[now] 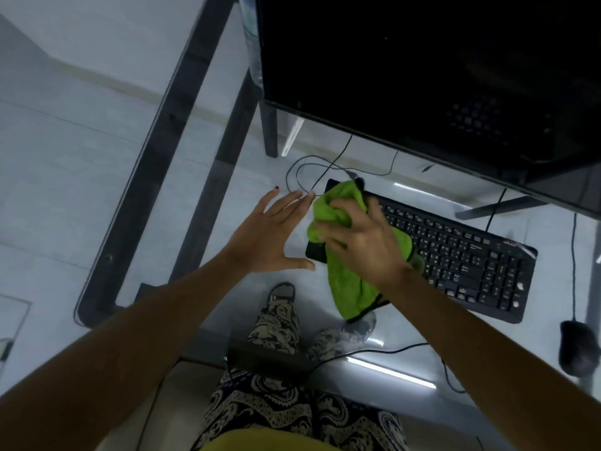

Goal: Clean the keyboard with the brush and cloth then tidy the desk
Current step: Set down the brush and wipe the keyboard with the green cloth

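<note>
A black keyboard lies at an angle on the glass desk, under the monitor. My right hand is shut on a bunched green cloth and presses it on the keyboard's left end. The cloth's loose end hangs over the keyboard's near edge. My left hand hovers open with fingers spread, just left of the cloth and keyboard, holding nothing. No brush is in view.
A large dark monitor fills the upper right. A black mouse sits at the right edge with its cable. Thin black cables loop behind the keyboard. The desk's dark frame runs along the left. My legs show through the glass.
</note>
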Action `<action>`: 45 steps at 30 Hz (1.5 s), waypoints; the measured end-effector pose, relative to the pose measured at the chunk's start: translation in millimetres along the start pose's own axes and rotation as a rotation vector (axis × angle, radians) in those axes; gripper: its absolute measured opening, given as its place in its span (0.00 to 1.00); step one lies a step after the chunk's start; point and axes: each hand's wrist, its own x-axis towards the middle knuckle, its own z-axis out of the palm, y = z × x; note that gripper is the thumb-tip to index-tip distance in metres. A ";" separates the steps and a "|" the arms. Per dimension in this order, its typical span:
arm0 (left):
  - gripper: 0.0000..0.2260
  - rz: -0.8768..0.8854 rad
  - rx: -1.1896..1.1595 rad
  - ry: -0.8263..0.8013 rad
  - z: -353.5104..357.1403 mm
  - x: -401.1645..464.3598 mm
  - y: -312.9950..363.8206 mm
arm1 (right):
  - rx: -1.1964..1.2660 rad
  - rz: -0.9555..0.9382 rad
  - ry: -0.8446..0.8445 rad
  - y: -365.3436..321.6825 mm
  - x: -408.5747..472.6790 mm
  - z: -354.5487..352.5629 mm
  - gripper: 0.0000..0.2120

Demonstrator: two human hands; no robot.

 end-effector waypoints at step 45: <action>0.24 0.167 0.108 0.150 25.2 11.7 19.2 | -0.222 0.460 0.105 24.3 18.3 -0.7 0.18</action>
